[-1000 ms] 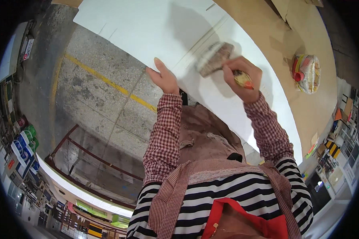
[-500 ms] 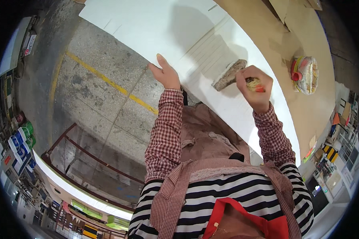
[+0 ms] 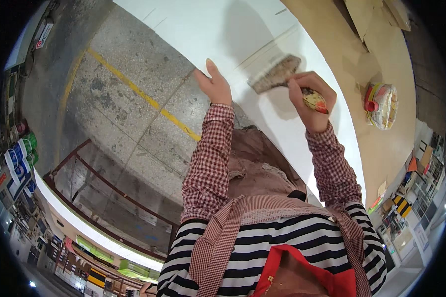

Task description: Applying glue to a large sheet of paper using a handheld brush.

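While my right hand (image 3: 309, 96) grips the paint-spattered handle of a wide brush (image 3: 277, 74), its bristles lie flat against the big white board (image 3: 243, 29) in front of me. My fingers are curled tight round the handle, which shows yellow and red blotches where it pokes out past my knuckles. The brush head is broad and worn, greyish brown, and it sits tilted across a faint straight line that runs over the board.

My left hand (image 3: 214, 84) holds nothing. It is spread flat with the fingers straight and together, pressing on the near edge of the board, just beside the brush but not touching it. Both my sleeves are red-and-white checked, and below them I see my brown apron, a striped black-and-white top and a bit of red at the bottom.

The white board lies on a tan table top (image 3: 381, 148) that runs off to my right. On that bare tan surface, well apart from my right hand, stands a round tub (image 3: 384, 105) wrapped in a crinkled plastic bag, with a red rim or lid showing on its near side. Flat pieces of brown cardboard (image 3: 369, 15) lie at the far end of the table.

To my left is a grey speckled concrete floor (image 3: 134, 133) with a yellow painted stripe (image 3: 143, 99) running across it, and a dark red metal railing (image 3: 99, 193) lower down.
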Available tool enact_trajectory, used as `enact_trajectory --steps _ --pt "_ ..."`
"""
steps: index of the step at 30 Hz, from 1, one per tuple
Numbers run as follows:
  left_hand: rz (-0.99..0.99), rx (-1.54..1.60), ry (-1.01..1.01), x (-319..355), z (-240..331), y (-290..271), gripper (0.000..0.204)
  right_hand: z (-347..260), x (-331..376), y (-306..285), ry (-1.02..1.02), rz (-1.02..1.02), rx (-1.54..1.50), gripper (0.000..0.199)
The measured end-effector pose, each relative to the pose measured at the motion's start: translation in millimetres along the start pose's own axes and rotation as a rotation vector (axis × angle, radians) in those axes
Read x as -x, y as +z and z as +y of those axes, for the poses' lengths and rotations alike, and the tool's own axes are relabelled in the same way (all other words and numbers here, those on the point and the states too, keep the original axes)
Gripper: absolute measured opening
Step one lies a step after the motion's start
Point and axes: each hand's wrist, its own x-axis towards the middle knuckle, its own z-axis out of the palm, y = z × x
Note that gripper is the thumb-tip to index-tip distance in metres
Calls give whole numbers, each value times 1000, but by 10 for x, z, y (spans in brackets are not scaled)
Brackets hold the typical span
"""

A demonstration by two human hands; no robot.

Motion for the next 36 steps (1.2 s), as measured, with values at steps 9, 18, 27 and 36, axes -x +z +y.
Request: enact_trajectory --steps 9,18,27,36 --pt "-22 34 -4 -5 -44 14 44 28 -239 353 -171 -16 11 5" --pt "-60 76 -137 20 -40 -23 54 215 523 -495 32 -1 98 10" --pt "-139 411 -373 183 111 -149 84 298 622 -1331 282 166 -294 8" --pt "67 -38 -230 1595 -285 68 69 663 66 -1176 265 110 -383 16"
